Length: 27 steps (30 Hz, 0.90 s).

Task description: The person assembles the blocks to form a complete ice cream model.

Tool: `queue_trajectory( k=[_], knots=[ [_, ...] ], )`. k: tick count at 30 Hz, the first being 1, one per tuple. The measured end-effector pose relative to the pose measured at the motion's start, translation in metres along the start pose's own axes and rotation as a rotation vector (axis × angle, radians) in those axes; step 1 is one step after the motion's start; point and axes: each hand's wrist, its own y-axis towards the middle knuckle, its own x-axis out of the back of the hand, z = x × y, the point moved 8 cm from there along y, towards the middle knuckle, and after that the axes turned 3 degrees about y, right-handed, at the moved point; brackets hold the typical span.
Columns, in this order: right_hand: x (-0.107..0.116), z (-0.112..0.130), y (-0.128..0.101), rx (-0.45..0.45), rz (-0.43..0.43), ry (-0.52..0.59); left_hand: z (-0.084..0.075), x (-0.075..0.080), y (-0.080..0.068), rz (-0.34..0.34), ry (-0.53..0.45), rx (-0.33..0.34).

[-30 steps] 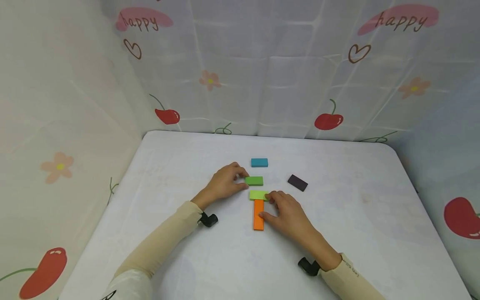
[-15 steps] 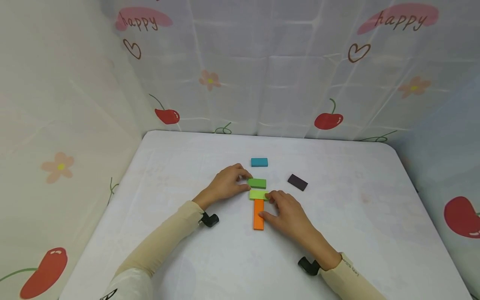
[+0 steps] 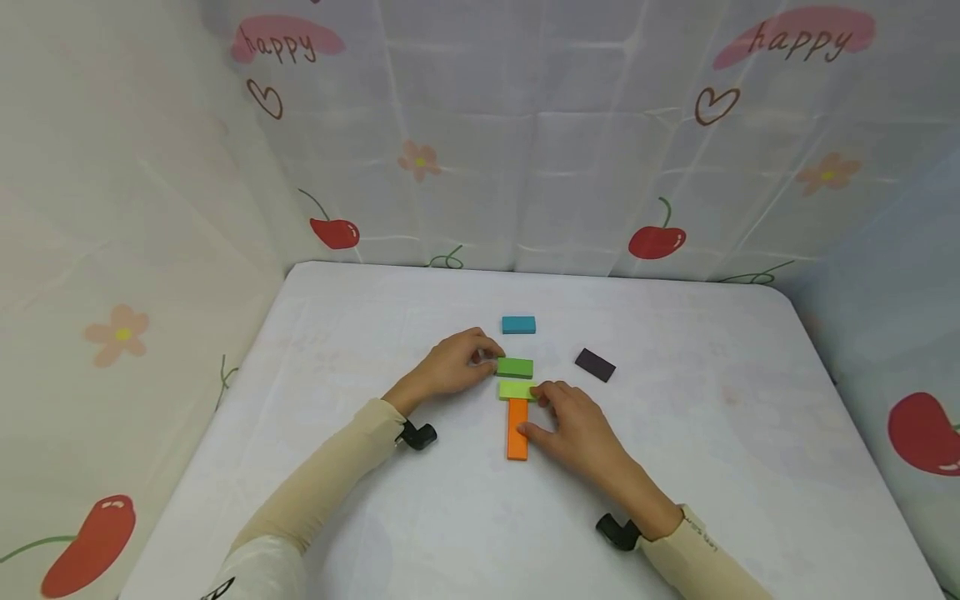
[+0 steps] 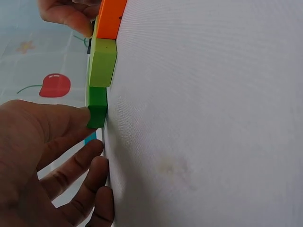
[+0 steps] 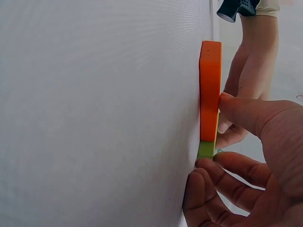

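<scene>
Three flat blocks lie close together mid-table: a dark green block point(image 3: 514, 367) point(image 4: 97, 106), a light green block point(image 3: 517, 389) point(image 4: 102, 61) point(image 5: 206, 149) just in front of it, and a long orange block point(image 3: 517, 428) point(image 4: 111, 19) point(image 5: 210, 90) running toward me from the light green one. My left hand point(image 3: 457, 367) pinches the dark green block's left end between thumb and forefinger. My right hand point(image 3: 570, 421) rests on the table, with its thumb point(image 5: 251, 113) against the orange block's right side and a fingertip at the light green block's right end.
A teal block point(image 3: 519, 325) lies behind the group, and a dark purple block point(image 3: 595, 365) sits askew to the right. The white table point(image 3: 712, 467) is walled in by cherry-print curtains at the back and both sides.
My left hand slid the dark green block a little to the right, closer to the light green block. The right hand and the other blocks stayed put.
</scene>
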Motion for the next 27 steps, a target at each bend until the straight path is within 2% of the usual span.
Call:
queue_trajectory(
  k=[7, 27],
  knots=[
    [0.0000, 0.0001, -0.0008, 0.006, -0.003, 0.006, -0.0019, -0.0028, 0.0019, -0.020, 0.009, -0.011],
    [-0.0004, 0.0007, -0.0001, 0.026, -0.012, 0.000, -0.0073, -0.0055, 0.0048, -0.007, 0.008, -0.032]
  ],
)
